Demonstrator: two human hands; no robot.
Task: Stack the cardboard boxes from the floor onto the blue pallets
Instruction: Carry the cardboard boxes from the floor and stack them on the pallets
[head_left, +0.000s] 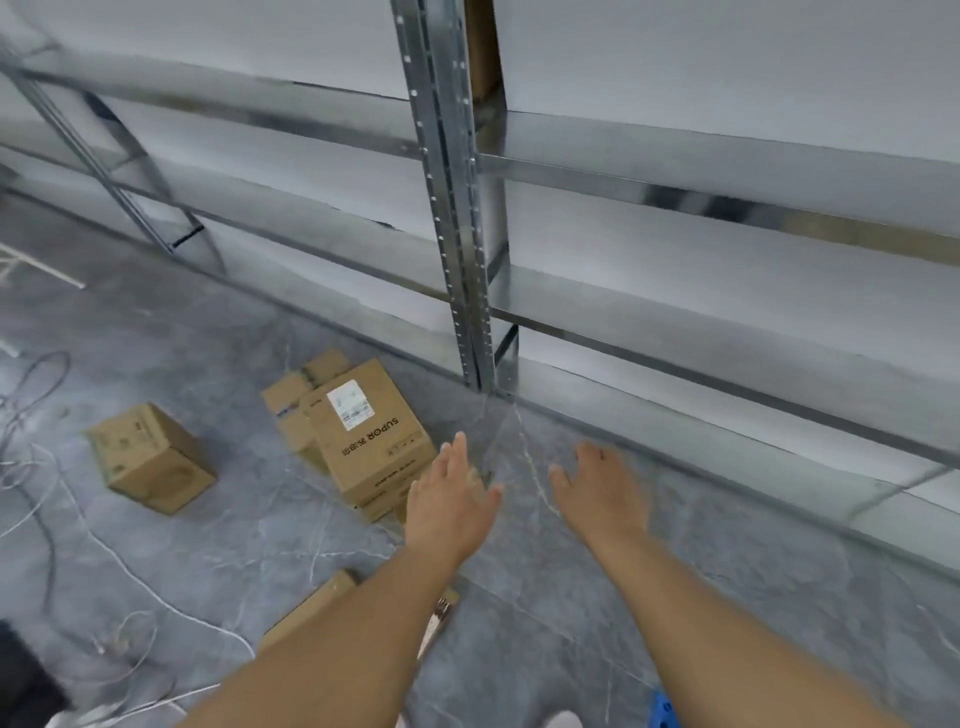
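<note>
Several cardboard boxes lie on the grey floor. A large box printed SUPOR (371, 431) with a white label lies tilted in the middle, with smaller boxes (291, 402) behind it. Another box (150, 460) sits apart to the left, and a flat one (317, 608) lies partly under my left forearm. My left hand (449, 499) reaches forward with straight fingers, just right of the SUPOR box, holding nothing. My right hand (602, 491) is stretched out beside it, fingers spread, also empty. A corner of a blue pallet (664, 711) shows at the bottom edge.
Grey metal shelving (727, 202) runs along the back and right, with an upright post (467, 260) standing just beyond my hands. White and grey cables (57, 499) trail over the floor at the left. A dark object (21, 670) sits at the bottom left.
</note>
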